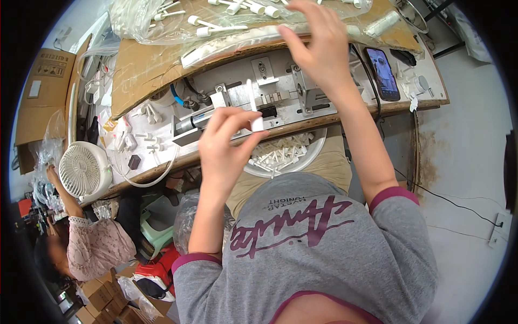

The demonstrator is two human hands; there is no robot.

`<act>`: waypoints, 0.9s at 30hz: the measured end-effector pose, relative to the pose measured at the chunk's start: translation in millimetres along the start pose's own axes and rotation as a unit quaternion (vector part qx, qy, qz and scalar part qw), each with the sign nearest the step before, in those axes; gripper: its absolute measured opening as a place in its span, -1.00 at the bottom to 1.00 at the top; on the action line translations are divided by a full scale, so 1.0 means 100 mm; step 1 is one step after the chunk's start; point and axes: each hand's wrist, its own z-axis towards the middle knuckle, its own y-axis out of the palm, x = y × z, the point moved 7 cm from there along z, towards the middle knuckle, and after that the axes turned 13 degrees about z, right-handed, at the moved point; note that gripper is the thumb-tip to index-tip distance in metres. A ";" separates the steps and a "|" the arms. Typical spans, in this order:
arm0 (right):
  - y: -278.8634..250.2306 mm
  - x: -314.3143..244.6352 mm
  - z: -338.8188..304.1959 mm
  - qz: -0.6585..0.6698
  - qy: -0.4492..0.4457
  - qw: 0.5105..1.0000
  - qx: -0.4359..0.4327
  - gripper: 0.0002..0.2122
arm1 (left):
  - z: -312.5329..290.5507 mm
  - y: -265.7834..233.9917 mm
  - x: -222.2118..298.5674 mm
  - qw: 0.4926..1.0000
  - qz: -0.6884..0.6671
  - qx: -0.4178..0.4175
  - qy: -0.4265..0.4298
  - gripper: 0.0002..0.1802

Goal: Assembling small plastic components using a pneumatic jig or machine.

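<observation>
My left hand (221, 143) pinches a small white plastic stick with a wide cap-like end (256, 116) between thumb and fingers. It holds the stick nearly upright, over the front of a metal jig (270, 100) fixed to the bench. My right hand (324, 54) is raised over the back of the jig, its thumb and fingers apart with nothing visible between them. Just beyond its fingertips, white plastic sticks of the same kind (256, 8) lie loose on clear plastic film (145, 32) spread over a cardboard sheet (135, 75).
Below the bench edge, a white basin (322, 148) full of similar sticks rests on my lap. A phone (383, 73) lies at the bench's right. A white fan (85, 171) stands at the left, near another person (102, 243). Black and blue tubes (177, 94) run into the jig.
</observation>
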 end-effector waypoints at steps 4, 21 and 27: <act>0.53 0.28 0.29 -0.073 0.010 0.997 -0.037 -0.56 | -0.15 0.28 0.02 0.996 0.078 0.003 0.031 -0.66; 0.53 0.29 0.32 0.095 0.043 0.982 -0.155 -0.81 | -0.17 0.61 0.10 0.935 0.320 -0.017 0.149 -0.71; 0.55 0.33 0.36 0.085 0.060 0.983 -0.150 -0.78 | -0.13 0.61 0.03 0.939 0.317 -0.016 0.137 -0.71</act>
